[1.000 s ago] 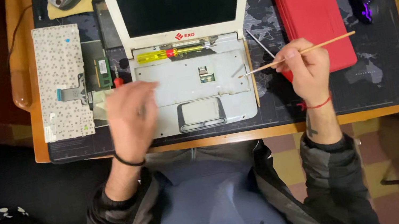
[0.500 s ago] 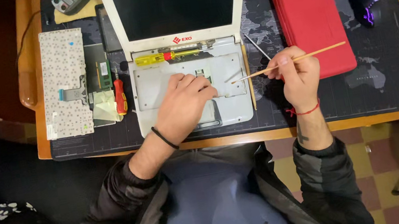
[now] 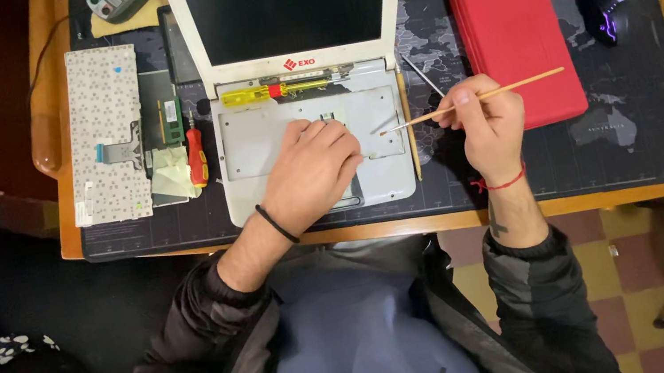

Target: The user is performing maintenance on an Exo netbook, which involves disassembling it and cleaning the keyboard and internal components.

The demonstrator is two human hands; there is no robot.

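While a detached keyboard (image 3: 106,134) and a red screwdriver (image 3: 197,157) lie at the left, the left hand (image 3: 313,172) rests with fingers curled, empty, on the white laptop base (image 3: 254,150), covering its middle. Beside it, the right hand (image 3: 486,126) pinches a thin wooden brush (image 3: 470,100), near a red case (image 3: 514,39).

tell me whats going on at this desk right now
A person sits at a desk over an opened white laptop whose keyboard has been taken out and lies face down to its left. The left hand rests on the bare metal plate of the laptop's base. The right hand holds a thin wooden-handled brush, tip pointing at the base. A yellow screwdriver lies near the hinge, a red one beside the laptop.
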